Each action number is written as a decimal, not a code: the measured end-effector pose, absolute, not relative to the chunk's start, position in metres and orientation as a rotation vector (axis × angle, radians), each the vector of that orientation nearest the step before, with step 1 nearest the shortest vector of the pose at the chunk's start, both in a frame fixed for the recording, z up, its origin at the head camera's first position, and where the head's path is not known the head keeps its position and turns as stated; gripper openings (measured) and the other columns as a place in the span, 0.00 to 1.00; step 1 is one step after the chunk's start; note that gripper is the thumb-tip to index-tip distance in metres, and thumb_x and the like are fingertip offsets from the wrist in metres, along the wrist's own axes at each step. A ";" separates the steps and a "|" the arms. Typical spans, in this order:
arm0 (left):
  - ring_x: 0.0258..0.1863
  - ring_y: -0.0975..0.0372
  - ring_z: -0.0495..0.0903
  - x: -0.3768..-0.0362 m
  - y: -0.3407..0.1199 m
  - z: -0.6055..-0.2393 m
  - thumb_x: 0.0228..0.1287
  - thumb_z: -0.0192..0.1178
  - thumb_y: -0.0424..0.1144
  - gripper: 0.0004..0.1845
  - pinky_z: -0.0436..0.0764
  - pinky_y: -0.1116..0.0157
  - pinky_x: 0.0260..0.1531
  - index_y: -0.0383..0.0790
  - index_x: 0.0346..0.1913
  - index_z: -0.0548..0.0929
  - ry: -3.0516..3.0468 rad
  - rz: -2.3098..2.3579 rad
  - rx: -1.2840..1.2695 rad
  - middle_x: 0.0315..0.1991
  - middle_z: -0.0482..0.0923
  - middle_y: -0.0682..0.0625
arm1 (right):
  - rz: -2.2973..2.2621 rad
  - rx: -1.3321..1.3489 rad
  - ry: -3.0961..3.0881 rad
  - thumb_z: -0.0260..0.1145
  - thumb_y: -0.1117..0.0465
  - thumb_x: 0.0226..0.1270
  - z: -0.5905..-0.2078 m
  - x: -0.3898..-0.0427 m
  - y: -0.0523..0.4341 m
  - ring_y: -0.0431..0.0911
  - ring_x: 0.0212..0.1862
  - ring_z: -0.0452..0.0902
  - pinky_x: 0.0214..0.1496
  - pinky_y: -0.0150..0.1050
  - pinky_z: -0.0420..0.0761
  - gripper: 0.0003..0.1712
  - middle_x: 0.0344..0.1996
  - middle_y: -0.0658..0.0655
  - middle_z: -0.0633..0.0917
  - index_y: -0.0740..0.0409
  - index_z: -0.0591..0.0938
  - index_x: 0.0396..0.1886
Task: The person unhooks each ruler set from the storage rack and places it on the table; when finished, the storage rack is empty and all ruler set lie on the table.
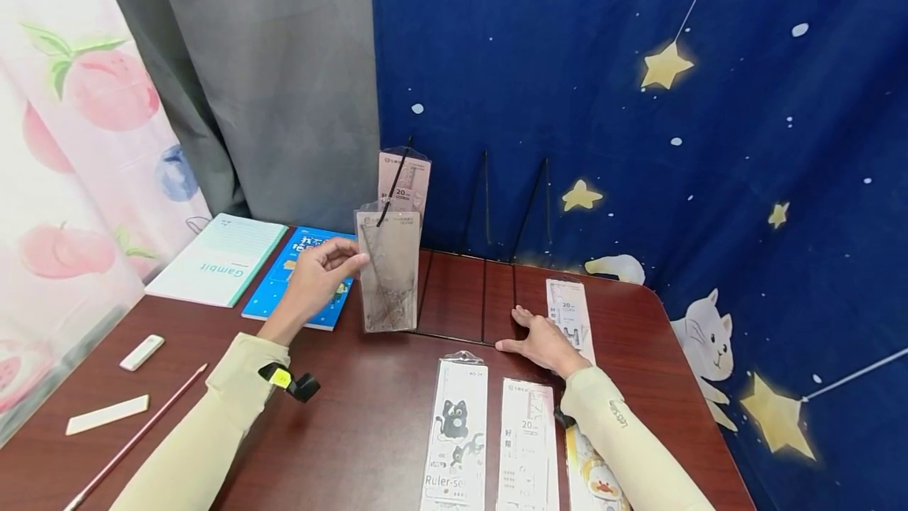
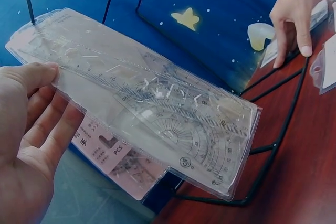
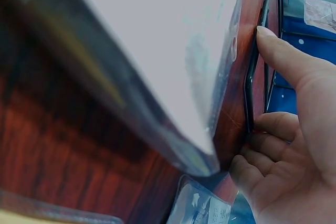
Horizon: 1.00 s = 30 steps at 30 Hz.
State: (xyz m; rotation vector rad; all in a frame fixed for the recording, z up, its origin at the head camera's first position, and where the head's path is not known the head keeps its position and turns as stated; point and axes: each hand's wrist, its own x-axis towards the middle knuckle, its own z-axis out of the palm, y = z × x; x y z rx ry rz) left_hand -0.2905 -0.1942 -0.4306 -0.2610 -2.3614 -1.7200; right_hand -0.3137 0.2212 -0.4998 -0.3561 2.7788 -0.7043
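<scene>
On the dark table [image 1: 369,416], the left hand [image 1: 319,274] pinches one clear ruler-set pouch [image 1: 388,270] hanging upright, long axis vertical, on the leftmost of three black rack pegs [image 1: 394,180] before one pink pack [image 1: 406,180], while the right hand [image 1: 542,341] rests flat, fingers relaxed, beside four flat ruler packs [image 1: 457,432].

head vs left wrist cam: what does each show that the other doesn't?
Head only: the two notebooks at the table's far left, the eraser, the pencil, and the packaged rulers lying near the table's front edge.

Left wrist only: the contents of the clear ruler set pack, a straight ruler and a protractor, and the print on the pink pack behind it.

Both: the left hand with the clear pack in its grip at a black wire rack peg, and the right hand resting on the table by the rack's base wire.
</scene>
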 end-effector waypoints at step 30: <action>0.34 0.62 0.87 -0.236 -0.196 -0.425 0.71 0.67 0.40 0.10 0.86 0.69 0.40 0.38 0.48 0.85 -2.303 -1.646 -0.356 0.37 0.85 0.56 | -0.729 -0.341 2.771 0.76 0.39 0.62 -0.502 -0.315 0.222 0.57 0.83 0.54 0.79 0.57 0.62 0.54 0.81 0.60 0.61 0.61 0.66 0.79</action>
